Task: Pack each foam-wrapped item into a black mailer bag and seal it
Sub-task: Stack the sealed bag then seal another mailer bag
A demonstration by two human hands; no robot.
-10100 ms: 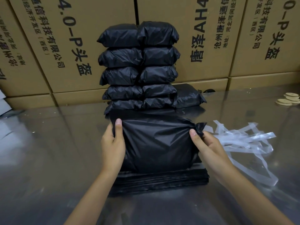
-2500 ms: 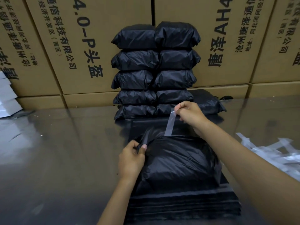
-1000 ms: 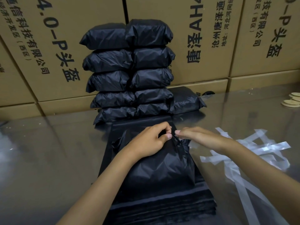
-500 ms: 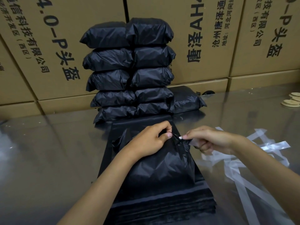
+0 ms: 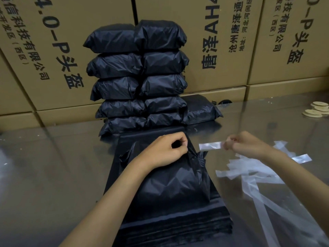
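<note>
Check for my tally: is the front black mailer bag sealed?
Not yet: left hand pinches black mailer bag mouth; right hand holds clear strip aside.

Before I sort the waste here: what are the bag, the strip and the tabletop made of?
Bag: thin black plastic film, by its sharp glossy creases.
Strip: translucent whitish film, likely a peeled liner; plastic or coated paper, unclear.
Tabletop: smooth and mirror-like, reflecting the cartons; polished metal or glass, unclear.

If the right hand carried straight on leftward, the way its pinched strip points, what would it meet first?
Probably the left hand pinching the filled black plastic mailer bag; the right hand's clear plastic strip points there, though depth is unclear.
</note>
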